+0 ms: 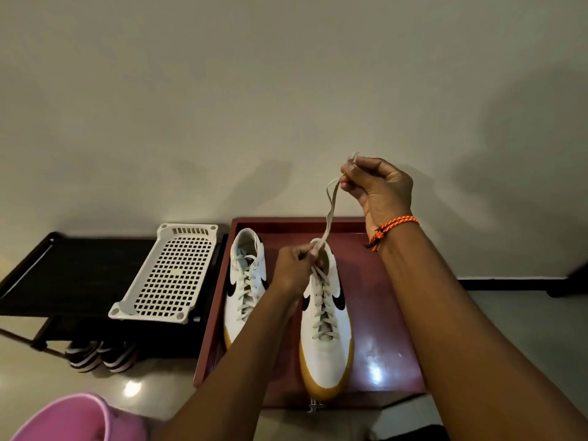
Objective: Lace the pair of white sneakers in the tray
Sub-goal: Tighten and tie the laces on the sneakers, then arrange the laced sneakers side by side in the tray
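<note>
Two white sneakers with black swooshes and yellow toe soles lie in a dark red tray (pixel 381 313). The left sneaker (pixel 243 281) is laced along its tongue. Over the right sneaker (pixel 326 338), my left hand (pixel 294 268) pinches the white lace (pixel 329 211) near the top eyelets by the collar. My right hand (pixel 375 186), with an orange cord bracelet on the wrist, is raised above the tray and grips the lace's free end, so the lace runs up between the two hands.
A white perforated plastic rack (pixel 171 275) lies on a low black shelf (pixel 73 272) left of the tray. Striped shoes (pixel 101 354) sit under that shelf. A pink tub (pixel 70 421) is at the bottom left. A pale wall stands behind.
</note>
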A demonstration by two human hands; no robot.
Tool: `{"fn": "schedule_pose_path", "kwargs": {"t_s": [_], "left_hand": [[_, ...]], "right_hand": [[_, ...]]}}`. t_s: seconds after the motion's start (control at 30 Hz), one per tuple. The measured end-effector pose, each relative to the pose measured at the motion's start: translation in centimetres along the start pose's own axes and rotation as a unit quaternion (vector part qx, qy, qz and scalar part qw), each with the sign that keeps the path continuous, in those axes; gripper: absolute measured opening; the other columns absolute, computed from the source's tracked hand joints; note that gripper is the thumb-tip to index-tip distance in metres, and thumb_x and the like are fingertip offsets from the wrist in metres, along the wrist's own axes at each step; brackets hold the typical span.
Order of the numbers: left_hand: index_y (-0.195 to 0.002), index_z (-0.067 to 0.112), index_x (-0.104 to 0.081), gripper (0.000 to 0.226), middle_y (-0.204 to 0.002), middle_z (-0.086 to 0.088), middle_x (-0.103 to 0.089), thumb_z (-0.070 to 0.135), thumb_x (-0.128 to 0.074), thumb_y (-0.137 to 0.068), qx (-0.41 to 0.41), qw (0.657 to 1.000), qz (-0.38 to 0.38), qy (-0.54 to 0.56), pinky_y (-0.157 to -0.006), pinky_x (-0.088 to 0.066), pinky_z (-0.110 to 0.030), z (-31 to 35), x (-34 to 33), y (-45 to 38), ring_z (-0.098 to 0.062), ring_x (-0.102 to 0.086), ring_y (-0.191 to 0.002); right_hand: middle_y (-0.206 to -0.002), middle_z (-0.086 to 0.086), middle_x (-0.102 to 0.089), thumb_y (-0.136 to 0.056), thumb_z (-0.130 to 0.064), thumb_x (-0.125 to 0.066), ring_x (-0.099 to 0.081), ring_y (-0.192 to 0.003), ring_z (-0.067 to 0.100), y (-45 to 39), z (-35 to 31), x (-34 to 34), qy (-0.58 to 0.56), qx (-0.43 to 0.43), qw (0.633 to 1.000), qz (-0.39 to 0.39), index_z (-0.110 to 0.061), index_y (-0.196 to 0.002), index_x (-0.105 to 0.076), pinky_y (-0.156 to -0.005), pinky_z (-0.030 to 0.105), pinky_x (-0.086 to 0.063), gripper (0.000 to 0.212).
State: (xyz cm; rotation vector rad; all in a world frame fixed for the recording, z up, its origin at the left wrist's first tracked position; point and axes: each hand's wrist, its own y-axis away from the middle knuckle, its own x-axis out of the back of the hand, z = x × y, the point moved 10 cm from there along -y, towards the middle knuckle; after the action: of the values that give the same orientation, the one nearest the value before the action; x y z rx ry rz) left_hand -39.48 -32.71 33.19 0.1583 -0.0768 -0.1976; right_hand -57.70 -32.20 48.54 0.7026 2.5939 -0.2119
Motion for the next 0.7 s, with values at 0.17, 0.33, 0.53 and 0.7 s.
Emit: {"fn": "schedule_pose_path", "kwargs": {"t_s": [0.17,0.33,0.53,0.7], "left_hand": [[-0.109,0.014,-0.085,0.017,-0.082,-0.002,-0.081,0.008,-0.071,-0.100,-0.003,0.995,0.087,-0.052,-0.089,-0.064,-0.039,-0.7,1.6,-2.0,-0.020,-0.079,-0.083],[-0.095,0.021,-0.087,0.010,-0.084,0.006,-0.081,0.014,-0.085,-0.089,-0.034,0.974,0.175,-0.143,-0.072,-0.058,-0.024,-0.9,2.5,-1.3,-0.005,-0.074,-0.074],[-0.088,0.027,-0.084,0.007,-0.082,0.009,-0.078,0.021,-0.082,-0.085,-0.031,0.950,0.165,-0.263,-0.064,-0.054,-0.028,-0.9,1.2,-1.3,-0.009,-0.071,-0.074],[-0.088,0.028,-0.082,0.012,-0.091,-0.002,-0.071,0.028,-0.070,-0.087,-0.061,0.903,0.167,-0.391,-0.064,-0.054,-0.037,-1.0,1.0,-3.1,-0.025,-0.068,-0.084]], "right_hand": [[-0.081,0.020,-0.071,-0.084,0.016,-0.074,-0.068,-0.064,0.025,0.5,7.4,3.5,0.050,-0.078,0.996,0.017,0.002,-0.088,-0.069,-0.065,0.029,-0.060,0.015],[-0.072,0.015,-0.074,-0.083,0.014,-0.075,-0.070,-0.058,0.021,2.0,14.1,7.4,0.222,-0.141,0.965,0.025,0.000,-0.082,-0.073,-0.060,0.029,-0.061,0.015],[-0.077,0.001,-0.077,-0.077,-0.008,-0.086,-0.074,-0.077,0.021,2.5,15.7,7.0,0.521,-0.090,0.849,-0.029,-0.022,-0.073,-0.081,-0.073,0.033,-0.061,0.015],[-0.100,0.009,-0.077,-0.092,-0.017,-0.067,-0.068,-0.096,0.033,2.6,15.5,4.3,0.642,-0.017,0.761,-0.093,-0.027,-0.097,-0.085,-0.071,0.032,-0.049,0.021]]}}
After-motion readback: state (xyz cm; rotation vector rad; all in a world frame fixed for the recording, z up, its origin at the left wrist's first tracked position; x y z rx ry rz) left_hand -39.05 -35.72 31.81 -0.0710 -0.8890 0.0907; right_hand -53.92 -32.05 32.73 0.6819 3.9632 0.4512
